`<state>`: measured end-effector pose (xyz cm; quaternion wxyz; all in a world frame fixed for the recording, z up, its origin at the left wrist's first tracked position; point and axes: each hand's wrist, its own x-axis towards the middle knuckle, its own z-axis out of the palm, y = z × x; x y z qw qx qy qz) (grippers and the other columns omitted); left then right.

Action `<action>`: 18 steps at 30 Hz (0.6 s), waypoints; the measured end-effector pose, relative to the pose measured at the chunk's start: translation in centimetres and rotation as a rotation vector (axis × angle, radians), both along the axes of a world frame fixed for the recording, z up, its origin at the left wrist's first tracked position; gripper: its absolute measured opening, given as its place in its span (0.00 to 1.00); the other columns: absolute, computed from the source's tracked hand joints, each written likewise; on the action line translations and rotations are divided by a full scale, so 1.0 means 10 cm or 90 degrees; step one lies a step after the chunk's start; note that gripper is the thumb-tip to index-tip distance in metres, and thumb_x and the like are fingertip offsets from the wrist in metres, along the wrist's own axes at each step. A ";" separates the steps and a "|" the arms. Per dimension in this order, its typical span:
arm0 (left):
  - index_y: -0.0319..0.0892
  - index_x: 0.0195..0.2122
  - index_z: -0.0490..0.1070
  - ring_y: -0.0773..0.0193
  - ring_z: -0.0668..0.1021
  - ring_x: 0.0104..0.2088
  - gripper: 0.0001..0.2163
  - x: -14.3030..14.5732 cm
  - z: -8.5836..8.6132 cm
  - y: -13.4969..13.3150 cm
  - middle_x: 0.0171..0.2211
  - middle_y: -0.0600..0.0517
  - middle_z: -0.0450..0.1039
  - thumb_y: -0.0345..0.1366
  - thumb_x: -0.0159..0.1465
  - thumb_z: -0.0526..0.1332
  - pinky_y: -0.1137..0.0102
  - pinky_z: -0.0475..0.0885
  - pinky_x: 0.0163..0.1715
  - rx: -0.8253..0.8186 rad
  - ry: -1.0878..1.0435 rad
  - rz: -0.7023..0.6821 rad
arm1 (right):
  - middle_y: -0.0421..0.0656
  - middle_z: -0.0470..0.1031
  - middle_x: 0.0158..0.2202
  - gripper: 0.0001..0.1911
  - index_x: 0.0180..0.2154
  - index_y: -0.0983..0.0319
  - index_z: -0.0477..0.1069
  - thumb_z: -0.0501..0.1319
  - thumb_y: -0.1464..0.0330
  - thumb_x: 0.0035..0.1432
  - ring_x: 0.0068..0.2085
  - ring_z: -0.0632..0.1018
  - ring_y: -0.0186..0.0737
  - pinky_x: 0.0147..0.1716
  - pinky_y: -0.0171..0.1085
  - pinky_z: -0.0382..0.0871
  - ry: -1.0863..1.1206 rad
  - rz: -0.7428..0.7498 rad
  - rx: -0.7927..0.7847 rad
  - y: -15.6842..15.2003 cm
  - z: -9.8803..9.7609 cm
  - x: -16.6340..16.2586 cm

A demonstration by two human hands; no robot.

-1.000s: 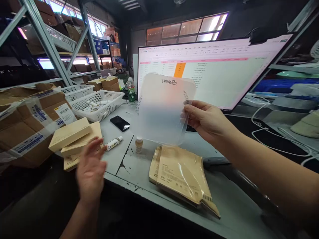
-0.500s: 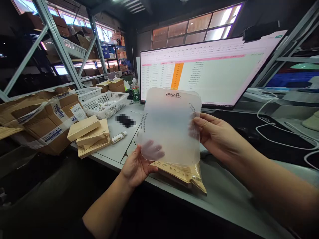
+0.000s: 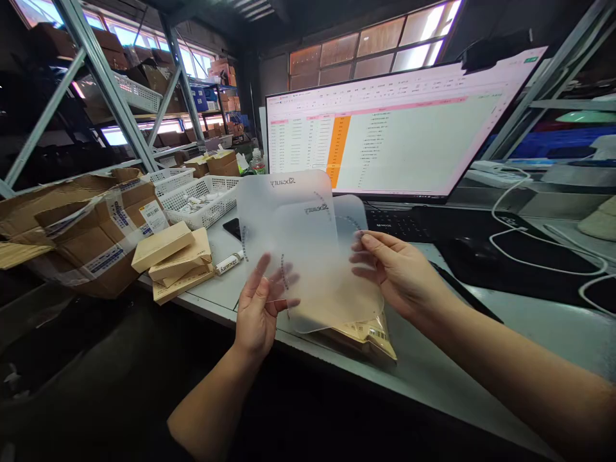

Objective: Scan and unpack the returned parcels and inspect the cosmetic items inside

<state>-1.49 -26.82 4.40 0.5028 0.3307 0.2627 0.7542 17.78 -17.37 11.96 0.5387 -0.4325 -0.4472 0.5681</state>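
Two frosted, see-through plastic sheets with rounded corners and reversed dark lettering are fanned apart before me, overlapping in the middle. My left hand [image 3: 255, 317] pinches the left sheet [image 3: 262, 212] near its lower edge, thumb in front and fingers showing through from behind. At its right edge, the right sheet [image 3: 349, 292] is gripped by my right hand [image 3: 407, 273], between the thumb and the fingers behind. Beneath the sheets, on the desk edge, lies a tan package in clear plastic [image 3: 375, 339], largely covered by them. Whether each sheet is a single layer cannot be told.
Stacked tan boxes [image 3: 180, 260] and a white labelled tube [image 3: 228, 263] lie at left, beside an open carton [image 3: 103, 231]. White baskets [image 3: 205, 202] stand behind. A monitor [image 3: 409, 141] rises behind the sheets. Keyboard [image 3: 392, 224], mouse [image 3: 471, 249] and white cables [image 3: 517, 229] sit at right.
The sheets, nearly lined up before, have slid apart: one went left with my left hand, the other sits lower and to the right in my right hand. Both hands keep their grip.
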 end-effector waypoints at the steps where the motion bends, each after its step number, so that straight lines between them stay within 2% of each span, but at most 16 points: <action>1: 0.51 0.62 0.68 0.53 0.82 0.51 0.23 -0.02 0.00 -0.01 0.52 0.46 0.80 0.43 0.67 0.66 0.68 0.82 0.36 0.008 -0.002 0.006 | 0.39 0.75 0.33 0.02 0.35 0.57 0.74 0.65 0.67 0.60 0.29 0.75 0.32 0.28 0.32 0.71 0.011 -0.016 0.000 0.01 0.02 0.02; 5: 0.51 0.62 0.69 0.55 0.82 0.50 0.22 -0.07 0.01 -0.03 0.51 0.47 0.80 0.43 0.67 0.65 0.69 0.82 0.37 0.018 0.007 0.016 | 0.39 0.75 0.32 0.03 0.34 0.56 0.73 0.65 0.66 0.60 0.28 0.74 0.31 0.27 0.32 0.69 0.066 -0.070 0.005 0.07 0.08 0.14; 7: 0.50 0.61 0.69 0.55 0.83 0.49 0.22 -0.08 0.00 -0.04 0.51 0.46 0.80 0.43 0.67 0.65 0.69 0.82 0.36 0.015 0.013 0.020 | 0.37 0.71 0.28 0.03 0.32 0.56 0.74 0.66 0.66 0.59 0.24 0.69 0.30 0.24 0.32 0.65 0.083 -0.071 0.020 0.11 0.09 0.20; 9: 0.49 0.60 0.70 0.54 0.83 0.49 0.22 -0.09 -0.01 -0.04 0.50 0.46 0.81 0.43 0.66 0.66 0.69 0.82 0.35 0.010 0.021 0.022 | 0.35 0.62 0.21 0.04 0.32 0.55 0.73 0.66 0.65 0.58 0.19 0.60 0.30 0.19 0.33 0.56 0.090 -0.026 0.020 0.13 0.09 0.23; 12: 0.48 0.57 0.72 0.54 0.84 0.46 0.20 -0.12 -0.02 -0.03 0.48 0.46 0.81 0.42 0.65 0.67 0.71 0.81 0.30 0.007 0.038 0.035 | 0.32 0.48 0.16 0.10 0.30 0.55 0.70 0.60 0.60 0.65 0.17 0.47 0.31 0.17 0.34 0.43 0.109 0.084 -0.058 0.14 0.06 0.23; 15: 0.45 0.52 0.76 0.55 0.85 0.41 0.17 -0.15 -0.03 -0.03 0.44 0.45 0.82 0.42 0.63 0.69 0.75 0.78 0.23 -0.006 0.043 0.059 | 0.31 0.46 0.16 0.25 0.30 0.58 0.67 0.48 0.50 0.71 0.17 0.41 0.29 0.18 0.32 0.41 0.158 0.181 -0.143 0.11 0.05 0.24; 18: 0.45 0.47 0.77 0.55 0.85 0.37 0.16 -0.17 -0.04 -0.06 0.40 0.46 0.83 0.42 0.59 0.72 0.76 0.75 0.20 -0.032 0.043 0.097 | 0.30 0.46 0.15 0.35 0.30 0.60 0.67 0.39 0.42 0.69 0.17 0.40 0.27 0.17 0.30 0.40 0.208 0.284 -0.170 0.05 0.05 0.28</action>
